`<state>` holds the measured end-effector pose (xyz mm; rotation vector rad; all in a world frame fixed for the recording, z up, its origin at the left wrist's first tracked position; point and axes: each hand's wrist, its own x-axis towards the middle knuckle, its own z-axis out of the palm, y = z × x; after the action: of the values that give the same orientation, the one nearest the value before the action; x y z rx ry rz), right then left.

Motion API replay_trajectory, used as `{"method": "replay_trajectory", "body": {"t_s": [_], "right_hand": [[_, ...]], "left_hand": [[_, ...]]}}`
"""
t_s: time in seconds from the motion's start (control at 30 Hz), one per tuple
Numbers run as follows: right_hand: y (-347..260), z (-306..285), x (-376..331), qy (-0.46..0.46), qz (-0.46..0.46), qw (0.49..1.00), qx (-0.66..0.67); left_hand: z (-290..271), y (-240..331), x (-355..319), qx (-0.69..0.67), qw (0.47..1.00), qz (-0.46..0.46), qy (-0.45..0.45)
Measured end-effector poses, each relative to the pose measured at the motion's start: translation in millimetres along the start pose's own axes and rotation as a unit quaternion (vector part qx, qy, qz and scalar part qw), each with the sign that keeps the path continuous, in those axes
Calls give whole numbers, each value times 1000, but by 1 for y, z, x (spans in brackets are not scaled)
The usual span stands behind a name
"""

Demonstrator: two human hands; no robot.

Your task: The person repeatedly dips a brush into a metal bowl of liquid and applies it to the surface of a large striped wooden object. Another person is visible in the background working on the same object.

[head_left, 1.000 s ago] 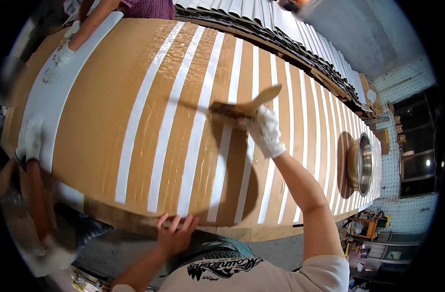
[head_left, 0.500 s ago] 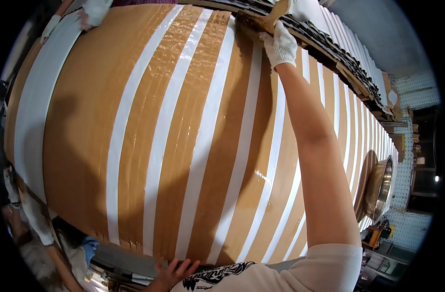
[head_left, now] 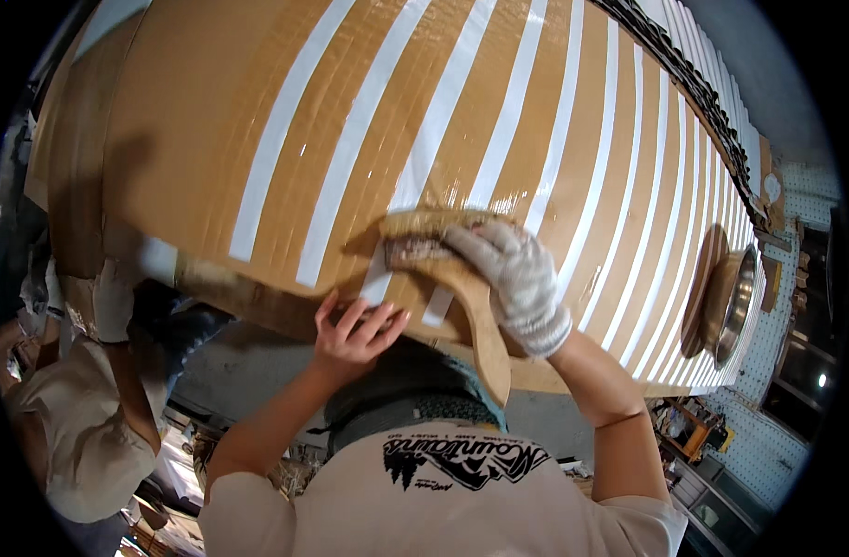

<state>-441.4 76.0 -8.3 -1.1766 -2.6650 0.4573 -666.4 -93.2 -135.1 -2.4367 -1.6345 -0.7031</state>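
Brush (head_left: pixel 454 272): on the brown surface (head_left: pixel 183 158) near its closer edge; bristles across two white strips (head_left: pixel 283 139), handle toward the person, tip past the edge.
Right hand (head_left: pixel 525 283): gloved; fingers closed around the brush at its head and upper handle.
Left hand (head_left: pixel 355 339): bare; fingers open, slightly spread, at the near edge; no object visible in them.
Change, brush: half a second ago at the far edge with the right arm outstretched; now at the near side with the elbow bent.
Meaning: judged a pass across the surface's width, now at its near end; gloss beside the bristles suggests a wet coating.
Bowl (head_left: pixel 719 306): metal, on the strips at the right, well apart from the brush.
Counter (head_left: pixel 536 375): wooden edge visible below the surface.
Co-worker's hand (head_left: pixel 112 302): gloved, at the left end.
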Motion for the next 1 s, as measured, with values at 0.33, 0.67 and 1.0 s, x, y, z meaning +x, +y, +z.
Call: {"method": "replay_trajectory", "body": {"t_s": [0.33, 0.67, 1.0], "right_hand": [[-15, 16, -16, 78, 107, 972, 193], [24, -6, -28, 151, -43, 988, -13], [-15, 26, -101, 18, 117, 982, -144]], "left_hand": [[-19, 9, -10, -126, 991, -29, 30], [-24, -4, -10, -71, 991, -116, 22], [-28, -1, -6, -74, 991, -113, 15]]}}
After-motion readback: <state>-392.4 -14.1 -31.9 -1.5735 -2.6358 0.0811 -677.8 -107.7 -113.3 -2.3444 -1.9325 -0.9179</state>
